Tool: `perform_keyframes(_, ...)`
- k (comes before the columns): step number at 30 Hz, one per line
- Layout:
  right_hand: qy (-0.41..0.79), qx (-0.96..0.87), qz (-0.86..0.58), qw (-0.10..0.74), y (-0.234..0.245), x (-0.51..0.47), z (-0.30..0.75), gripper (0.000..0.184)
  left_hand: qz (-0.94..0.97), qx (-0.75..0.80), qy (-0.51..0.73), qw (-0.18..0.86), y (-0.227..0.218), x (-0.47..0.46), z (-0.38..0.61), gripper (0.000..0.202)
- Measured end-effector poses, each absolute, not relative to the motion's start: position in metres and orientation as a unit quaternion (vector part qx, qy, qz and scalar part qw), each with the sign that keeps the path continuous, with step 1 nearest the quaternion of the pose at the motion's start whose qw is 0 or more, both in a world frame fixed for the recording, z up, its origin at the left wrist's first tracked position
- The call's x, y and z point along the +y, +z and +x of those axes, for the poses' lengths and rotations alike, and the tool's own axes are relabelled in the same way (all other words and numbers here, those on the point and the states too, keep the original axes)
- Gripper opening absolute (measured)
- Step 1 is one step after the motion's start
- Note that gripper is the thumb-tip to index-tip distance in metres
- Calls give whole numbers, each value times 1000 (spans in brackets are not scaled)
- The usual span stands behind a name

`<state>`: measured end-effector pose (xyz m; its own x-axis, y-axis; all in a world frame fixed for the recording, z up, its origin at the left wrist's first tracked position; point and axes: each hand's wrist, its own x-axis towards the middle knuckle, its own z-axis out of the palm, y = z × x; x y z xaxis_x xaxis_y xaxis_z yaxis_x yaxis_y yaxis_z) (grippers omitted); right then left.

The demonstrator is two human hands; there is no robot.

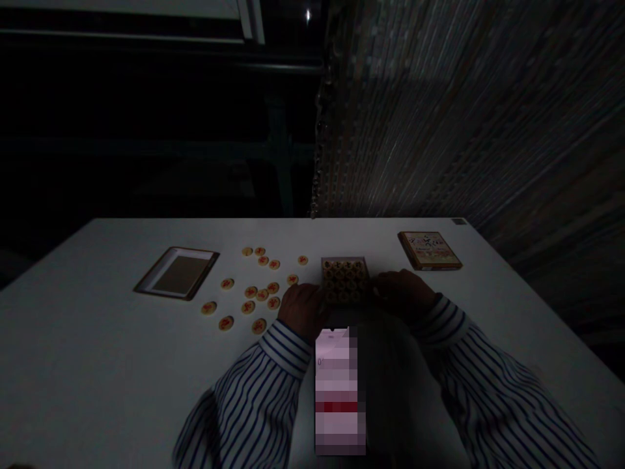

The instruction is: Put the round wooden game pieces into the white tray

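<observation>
A small open box (pixel 343 259) stands on the white table in front of me, filled with rows of round Chinese chess pieces (pixel 344 284). My left hand (pixel 301 311) is closed at its left side, fingers curled against the wall. At the opposite side my right hand (pixel 406 292) grips the box's right edge; its fingertips are dark and partly hidden. Left of the box, several loose Chinese chess pieces with red characters (pixel 262 295) lie scattered flat, some close to my left hand.
A shallow tray-like lid (pixel 199 277) lies at the left of the white table (pixel 117 365). At the right is a flat printed box (pixel 430 250). A lit phone (pixel 336 391) shows between my forearms. Beyond the table's far right hangs a strand curtain (pixel 390 117). The room is dim.
</observation>
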<state>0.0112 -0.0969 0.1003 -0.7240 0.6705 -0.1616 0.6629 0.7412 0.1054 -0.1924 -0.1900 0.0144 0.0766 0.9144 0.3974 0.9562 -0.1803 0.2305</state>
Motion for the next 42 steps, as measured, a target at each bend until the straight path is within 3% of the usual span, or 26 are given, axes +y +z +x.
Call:
perform_keyframes(17,33,931,344,114,97,-93,10,26,-739,-638,-213,30,18,-191,-195,29)
perform_keyframes(20,-2,936,347,65,95,-96,16,26,-746,-634,-205,21,19,-192,-196,29)
perform_keyframes(25,-115,910,380,-119,74,-102,37,46,-729,-654,-203,23,22,-193,-192,27)
perform_keyframes(28,-176,895,395,-112,64,-107,40,56,-724,-659,-205,22,24,-193,-190,24)
perform_keyframes(38,-233,908,321,-137,73,-116,16,46,-715,-668,-203,15,29,-195,-184,27)
perform_keyframes(42,-226,890,369,-145,65,-116,21,47,-712,-671,-205,16,28,-194,-183,27)
